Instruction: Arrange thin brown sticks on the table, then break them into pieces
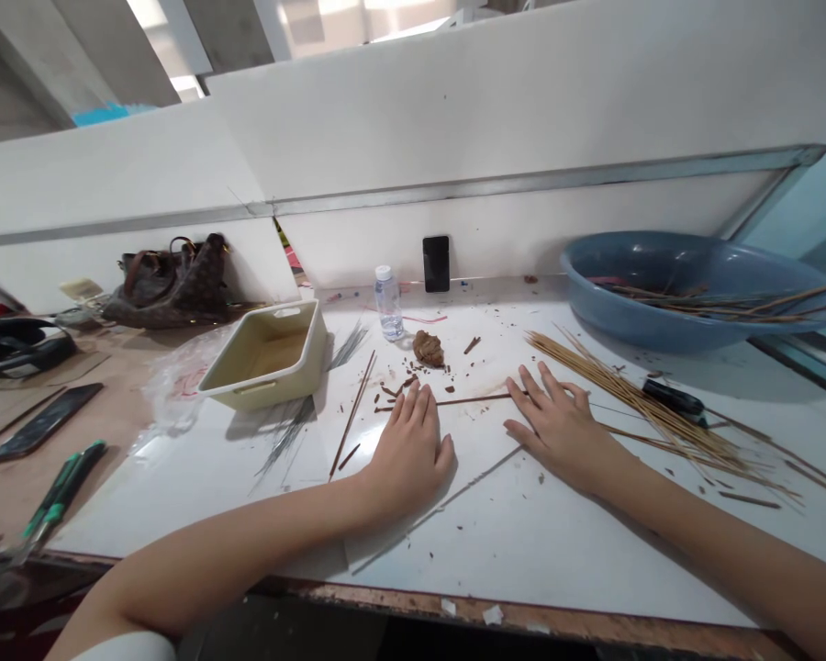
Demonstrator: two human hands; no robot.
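Observation:
A thin brown stick [474, 400] lies across the white tabletop between my hands. My left hand [413, 450] rests palm down on its left part, fingers stretched out and close together. My right hand [554, 422] lies flat over its right end with the fingers spread. Just beyond my left hand is a lump of brown clay-like material [428, 349], with crumbs scattered around it. A bundle of tan thin sticks [633, 395] lies beside my right hand. Another dark thin stick [352, 418] is left of my left hand.
A blue basin [661, 321] holding sticks stands back right, near a black-handled tool [673, 399]. Behind the clay are a clear bottle [388, 308] and an upright phone [436, 263]. A pale green bin [262, 393], brown handbag [172, 285] and green-handled tools [61, 491] are left.

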